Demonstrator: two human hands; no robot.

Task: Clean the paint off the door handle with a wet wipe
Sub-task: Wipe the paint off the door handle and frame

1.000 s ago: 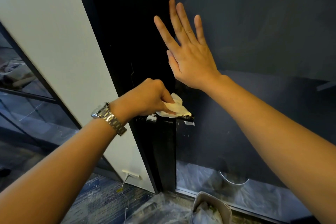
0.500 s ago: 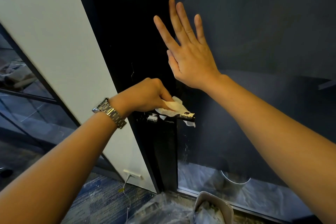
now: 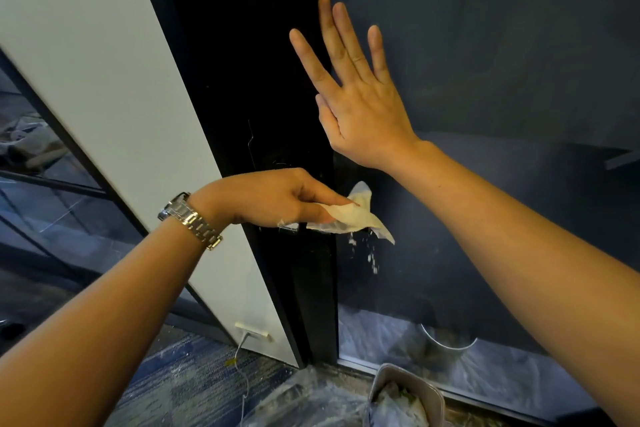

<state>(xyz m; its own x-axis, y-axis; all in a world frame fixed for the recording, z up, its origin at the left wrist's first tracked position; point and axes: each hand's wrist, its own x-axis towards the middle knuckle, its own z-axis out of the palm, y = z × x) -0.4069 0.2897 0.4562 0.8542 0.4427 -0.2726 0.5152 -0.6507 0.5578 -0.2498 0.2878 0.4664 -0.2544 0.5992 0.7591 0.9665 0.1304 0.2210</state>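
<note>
- The door handle (image 3: 289,226) sat at the near edge of the black door (image 3: 242,80), just left of where that door met the dark blue wall panel (image 3: 485,62); only a small pale-smeared bit of metal showed, the rest being hidden under the hand and the wipe.
- The wet wipe (image 3: 349,217) (crumpled, cream-white) lay over the right end of the handle, one corner sticking up and another trailing down to the right; pale flecks (image 3: 370,255) hung just below that trailing corner, against the dark panel.
- The left hand (image 3: 273,198) came in from the left, its fingers closed and pinching the wipe between thumb and fingertips, knuckles upward; it was pressed down at the handle.
- A silver metal watch (image 3: 190,220) circled the left wrist.
- The right hand (image 3: 360,107) rested flat above the handle, fingers spread and pointing up, palm against the seam between door and blue panel; it grasped nothing.
- To the left of the black door stood a white panel (image 3: 104,62), leaning across the view; further left was a dark-framed glass partition (image 3: 52,201).
- Low on the white panel was a small white socket (image 3: 251,329), with a thin cable (image 3: 242,374) dropping to the blue carpet (image 3: 173,392).
- At the near bottom edge a grey bin (image 3: 405,395) held crumpled waste; clear plastic sheeting (image 3: 304,399) covered the floor beside it and ran along the foot of the blue panel.
</note>
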